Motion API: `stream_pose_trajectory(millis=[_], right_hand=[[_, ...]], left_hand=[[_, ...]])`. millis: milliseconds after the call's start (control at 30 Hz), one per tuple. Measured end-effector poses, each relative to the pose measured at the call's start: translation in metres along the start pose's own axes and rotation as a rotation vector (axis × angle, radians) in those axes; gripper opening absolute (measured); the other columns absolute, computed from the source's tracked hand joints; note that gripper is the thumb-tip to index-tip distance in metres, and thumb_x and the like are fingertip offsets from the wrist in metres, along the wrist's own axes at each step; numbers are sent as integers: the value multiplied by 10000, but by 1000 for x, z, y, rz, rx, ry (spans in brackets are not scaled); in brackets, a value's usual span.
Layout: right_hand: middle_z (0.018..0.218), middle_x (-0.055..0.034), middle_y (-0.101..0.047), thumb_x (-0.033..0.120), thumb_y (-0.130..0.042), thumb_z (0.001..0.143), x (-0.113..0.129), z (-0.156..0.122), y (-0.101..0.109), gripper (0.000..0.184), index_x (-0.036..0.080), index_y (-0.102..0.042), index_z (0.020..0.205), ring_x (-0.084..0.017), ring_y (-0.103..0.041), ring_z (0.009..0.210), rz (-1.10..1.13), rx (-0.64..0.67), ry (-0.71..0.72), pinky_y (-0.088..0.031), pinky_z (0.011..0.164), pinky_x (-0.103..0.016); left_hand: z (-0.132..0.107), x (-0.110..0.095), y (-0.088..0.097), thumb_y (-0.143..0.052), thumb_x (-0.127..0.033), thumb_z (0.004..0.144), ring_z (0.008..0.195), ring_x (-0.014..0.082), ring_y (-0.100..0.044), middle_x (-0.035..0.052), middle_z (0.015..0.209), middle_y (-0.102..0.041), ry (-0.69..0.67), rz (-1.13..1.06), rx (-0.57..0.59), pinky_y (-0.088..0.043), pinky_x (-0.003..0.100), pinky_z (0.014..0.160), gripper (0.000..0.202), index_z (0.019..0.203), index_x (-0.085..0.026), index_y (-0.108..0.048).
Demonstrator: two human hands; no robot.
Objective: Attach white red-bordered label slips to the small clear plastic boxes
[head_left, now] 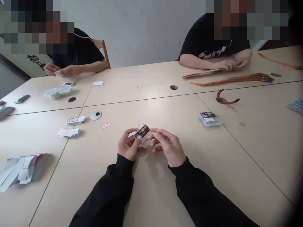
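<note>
Over the table, my left hand (129, 145) holds a small clear plastic box (145, 142) with a black printed label (142, 131) across its top and a red-framed white sticker below. My left thumb presses on its face. At the box's right edge is my right hand (169, 146), with index finger and thumb bent close together at the corner and the other fingers curled beneath. A similar box stack (209, 119) with a black label stands to the right.
Ahead lie a red-framed sticker (106, 125) and a round white disc (96, 115). Label stacks (75, 120) and grey strips (26, 168) are at left. Red-handled pliers (228, 101) and an orange wire bundle (234, 80) lie at right. Two people sit opposite, hands busy.
</note>
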State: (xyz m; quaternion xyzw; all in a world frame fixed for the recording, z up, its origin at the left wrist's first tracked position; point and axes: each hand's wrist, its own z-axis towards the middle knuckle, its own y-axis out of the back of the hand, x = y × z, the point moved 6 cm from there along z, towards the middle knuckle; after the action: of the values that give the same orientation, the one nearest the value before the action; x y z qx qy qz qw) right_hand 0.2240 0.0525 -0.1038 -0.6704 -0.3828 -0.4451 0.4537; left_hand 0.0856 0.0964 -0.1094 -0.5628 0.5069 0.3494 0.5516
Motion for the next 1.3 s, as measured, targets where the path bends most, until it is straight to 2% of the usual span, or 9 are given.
stream_pose_trajectory(millis=[133,300,600,700,800,900,1033,1300], right_hand=[[808,-51,-663,453,-639,770,-1,2,2,414,161,-668,1063,-107,-569,588,-43,1,41,-532,449,-220],[815,-60,-664,455,-617,788,1,2,1,414,152,-667,1066,-109,-576,596,-86,9,68,-531,450,-215],[807,-55,-661,447,-609,789,1,1,0,413,152,-656,1074,-114,-569,593,-116,12,87,-529,462,-234],[783,-44,-636,430,-593,794,3,1,1,394,146,-655,1059,-106,-534,556,-144,-13,100,-485,425,-223],[666,2,-550,380,-577,797,9,0,6,323,152,-666,1008,-89,-456,517,-272,-114,173,-393,408,-200],[625,21,-501,340,-568,796,15,-2,8,232,161,-657,913,-96,-436,550,-396,-173,265,-373,472,-209],[623,29,-494,347,-570,800,14,-3,4,190,172,-627,846,-98,-420,541,-495,-143,290,-360,490,-219],[590,35,-482,337,-551,809,14,-5,5,233,164,-672,908,-98,-390,511,-524,-161,293,-365,497,-230]], left_hand=[[1,1,0,-755,-329,641,643,202,-675,76,800,-713,6,0,9,-541,250,446,471,1008,-150,-520],[0,1,0,-763,-327,644,631,179,-662,73,818,-717,6,-5,13,-546,246,453,464,1004,-147,-531],[4,5,4,-781,-352,625,676,192,-655,92,909,-696,54,-38,21,-594,326,504,523,1044,-138,-553],[6,7,7,-771,-334,635,721,217,-669,94,927,-686,97,-79,32,-601,346,508,525,1071,-133,-559],[8,8,7,-740,-315,655,700,223,-679,72,880,-687,150,-131,52,-603,365,505,491,1078,-141,-562],[8,8,6,-711,-278,661,680,216,-681,58,848,-689,177,-185,68,-589,329,476,448,1063,-145,-565],[7,7,5,-723,-168,591,741,243,-692,73,903,-698,142,-175,75,-580,292,471,519,1081,-140,-556],[7,9,3,-706,-122,559,783,261,-694,112,1003,-696,138,-145,121,-593,307,517,624,1155,-133,-523]])
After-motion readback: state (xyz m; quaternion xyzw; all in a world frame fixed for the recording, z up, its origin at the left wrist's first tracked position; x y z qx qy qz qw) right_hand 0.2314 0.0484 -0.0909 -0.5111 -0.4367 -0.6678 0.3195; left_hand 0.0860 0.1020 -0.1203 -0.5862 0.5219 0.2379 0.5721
